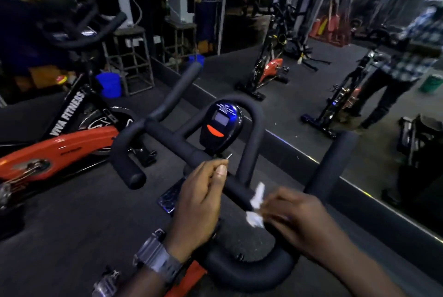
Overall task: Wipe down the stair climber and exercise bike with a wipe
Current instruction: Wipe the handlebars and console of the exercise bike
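Observation:
I stand over the exercise bike, whose black foam handlebars [167, 133] fill the middle of the view, with a small console [221, 126] showing a grey screen and an orange button. My right hand [297, 220] holds a crumpled white wipe [256, 205] against the handlebar's right section and looks blurred. My left hand [201, 203], with a watch on the wrist, is curled over the centre bar just below the console, the thumb pressed against the fingers.
A second orange and black bike [60, 148] marked VIVA FITNESS stands at the left. A blue bucket [109, 84] and metal stands [131, 61] sit behind it. A wall mirror [335, 56] at the right reflects bikes and a person in a checked shirt.

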The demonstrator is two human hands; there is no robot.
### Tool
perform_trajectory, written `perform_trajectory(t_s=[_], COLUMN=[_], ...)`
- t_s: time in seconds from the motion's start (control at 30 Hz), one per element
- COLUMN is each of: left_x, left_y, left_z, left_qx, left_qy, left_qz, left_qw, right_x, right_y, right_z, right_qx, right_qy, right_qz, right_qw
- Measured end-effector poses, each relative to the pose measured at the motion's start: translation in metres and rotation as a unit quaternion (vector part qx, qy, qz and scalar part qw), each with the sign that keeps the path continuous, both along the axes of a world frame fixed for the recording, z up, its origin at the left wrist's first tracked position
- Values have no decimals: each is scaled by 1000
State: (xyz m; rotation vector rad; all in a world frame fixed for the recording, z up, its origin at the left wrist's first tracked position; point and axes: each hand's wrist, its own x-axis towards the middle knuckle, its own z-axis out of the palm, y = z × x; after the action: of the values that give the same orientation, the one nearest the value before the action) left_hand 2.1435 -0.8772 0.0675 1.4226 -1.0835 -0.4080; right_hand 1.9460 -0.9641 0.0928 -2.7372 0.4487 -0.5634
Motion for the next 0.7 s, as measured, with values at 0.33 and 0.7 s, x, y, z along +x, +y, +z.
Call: perform_trajectory(t_s=[0.33, 0.7], left_x=[10, 12], left_y=[-6, -11], left_z=[-5, -5], left_qx=[-11, -14], left_qy=[144, 133], left_qz=[-25, -27], left_qw=[989, 991], right_x=[75, 106], right_y=[-12, -19], right_z=[1, 5], right_qx=[-66, -49], right_qy=[14, -12], right_qz=[-16, -29], right_qw=[998, 998])
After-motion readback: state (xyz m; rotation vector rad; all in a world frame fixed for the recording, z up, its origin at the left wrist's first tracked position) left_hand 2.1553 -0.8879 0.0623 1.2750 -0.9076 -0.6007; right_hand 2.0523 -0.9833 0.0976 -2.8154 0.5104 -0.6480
